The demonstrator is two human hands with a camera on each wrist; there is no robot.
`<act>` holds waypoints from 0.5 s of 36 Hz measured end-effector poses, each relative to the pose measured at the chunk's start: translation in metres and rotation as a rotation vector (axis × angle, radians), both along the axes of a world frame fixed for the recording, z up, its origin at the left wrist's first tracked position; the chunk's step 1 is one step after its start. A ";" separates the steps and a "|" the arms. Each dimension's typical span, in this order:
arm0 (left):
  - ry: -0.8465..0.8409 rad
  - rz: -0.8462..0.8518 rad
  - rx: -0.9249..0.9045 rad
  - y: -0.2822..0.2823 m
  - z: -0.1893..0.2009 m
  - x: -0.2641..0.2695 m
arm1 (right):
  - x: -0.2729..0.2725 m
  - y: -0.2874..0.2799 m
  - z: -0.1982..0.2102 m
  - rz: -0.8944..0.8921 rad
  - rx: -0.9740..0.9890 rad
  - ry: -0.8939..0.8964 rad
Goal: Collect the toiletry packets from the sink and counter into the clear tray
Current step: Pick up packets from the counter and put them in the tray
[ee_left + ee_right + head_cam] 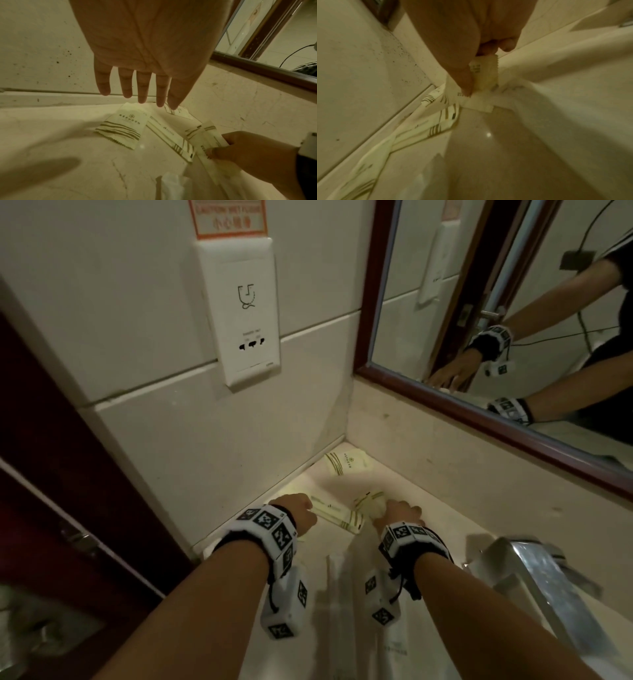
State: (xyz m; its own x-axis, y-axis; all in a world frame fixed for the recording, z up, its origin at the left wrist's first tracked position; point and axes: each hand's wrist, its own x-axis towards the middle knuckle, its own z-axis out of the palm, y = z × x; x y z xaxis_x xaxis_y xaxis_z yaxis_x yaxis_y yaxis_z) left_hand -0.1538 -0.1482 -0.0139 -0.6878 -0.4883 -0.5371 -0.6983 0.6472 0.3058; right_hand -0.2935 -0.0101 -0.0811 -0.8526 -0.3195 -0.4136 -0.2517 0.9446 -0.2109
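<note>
Cream toiletry packets with brown stripes lie in the counter's back corner. A square packet [123, 128] sits just below my left hand [294, 510], whose straight fingers [142, 86] hover over it without touching. Beside it lies a long packet [337, 513] [171, 139]. A further packet [346, 463] rests against the far wall. My right hand [400, 513] [243, 148] pinches a packet [486, 73] between thumb and fingers, lifted a little off the counter. A pale translucent object [342, 587] lies between my forearms; I cannot tell whether it is the tray.
A metal faucet [534, 580] juts out at the right. Tiled walls close the corner, with a socket plate [243, 313] on the left wall and a framed mirror [513, 302] on the right. A dark red door [44, 440] stands at the left.
</note>
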 end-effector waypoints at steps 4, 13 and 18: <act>0.089 0.008 0.012 0.012 0.005 -0.006 | 0.004 0.008 0.020 0.026 -0.102 -0.014; 0.279 -0.053 -0.074 0.048 0.033 -0.022 | 0.035 0.032 0.071 0.147 -0.410 -0.126; 0.310 -0.040 -0.044 0.079 0.052 -0.001 | 0.062 0.074 0.090 -0.083 -0.585 -0.201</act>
